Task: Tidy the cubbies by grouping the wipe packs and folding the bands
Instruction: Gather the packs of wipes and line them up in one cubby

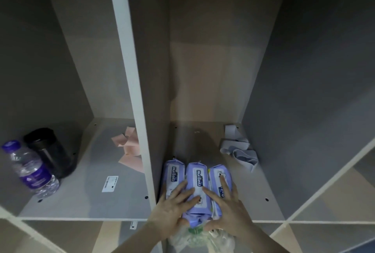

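A grey shelving unit fills the view, seen from above and in front, split by a white-edged upright divider [129, 82] into two tall cubbies. The left cubby's shelf [91, 198] is a pale grey board with a small white sticker [109, 184] near its front. The right cubby's shelf [253, 192] is the same grey.

At the front of the right cubby, against the divider, three purple wipe packs sit side by side, touching, their long sides running front to back: the left pack [173, 173], the middle pack [196, 183] and the right pack [220, 179]. Under their front ends, a crumpled clear plastic bag [203, 236] sticks out past the shelf edge.

Both hands rest on the packs. The left hand [172, 210] lies flat with fingers [188, 193] spread over the left and middle packs, thumb curled round the front end. The right hand [229, 210] lies flat too, fingers [224, 183] spread over the middle and right packs. Neither hand is clenched; they press rather than grip.

At the left of the left cubby, a black container [49, 151] stands beside a clear water bottle with a purple label and cap [30, 169], which leans against it.

A pink band [129, 149] lies loose and rumpled by the divider in the left cubby. A grey band [239, 147] lies unfolded at the back right of the right cubby, well apart from the packs.
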A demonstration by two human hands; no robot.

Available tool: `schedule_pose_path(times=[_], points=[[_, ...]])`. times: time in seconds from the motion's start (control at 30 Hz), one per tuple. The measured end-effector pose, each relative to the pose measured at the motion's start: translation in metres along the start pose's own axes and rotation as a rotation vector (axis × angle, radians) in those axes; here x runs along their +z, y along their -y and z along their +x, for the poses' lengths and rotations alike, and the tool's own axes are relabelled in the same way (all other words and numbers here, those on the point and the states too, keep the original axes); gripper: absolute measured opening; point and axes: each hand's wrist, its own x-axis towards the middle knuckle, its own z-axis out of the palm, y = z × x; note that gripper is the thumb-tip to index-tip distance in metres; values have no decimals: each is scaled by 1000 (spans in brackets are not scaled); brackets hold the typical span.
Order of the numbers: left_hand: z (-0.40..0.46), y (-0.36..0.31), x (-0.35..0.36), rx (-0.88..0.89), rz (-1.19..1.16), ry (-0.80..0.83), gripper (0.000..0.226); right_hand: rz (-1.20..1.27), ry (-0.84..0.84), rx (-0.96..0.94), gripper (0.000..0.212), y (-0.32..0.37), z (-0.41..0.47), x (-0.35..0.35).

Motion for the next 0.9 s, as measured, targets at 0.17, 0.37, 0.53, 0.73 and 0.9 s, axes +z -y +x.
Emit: schedule_pose_path(times=[0.17,0.37,0.53,0.73,0.9], points=[[8,-10,10,-142,69,-64,77,95,-54,86,109,5,10,1],[12,-5,14,-141,97,-110,56,95,-67,56,88,5,18,7],[14,-6,0,-152,39,-1,97,65,-34,75,80,5,16,0],[-7,-29,-69,-226,-624,-54,57,117,-268,-44,93,45,0,-18],[-68,-7,-124,-417,-621,-475,41,299,-242,-288,42,132,-30,-38]])
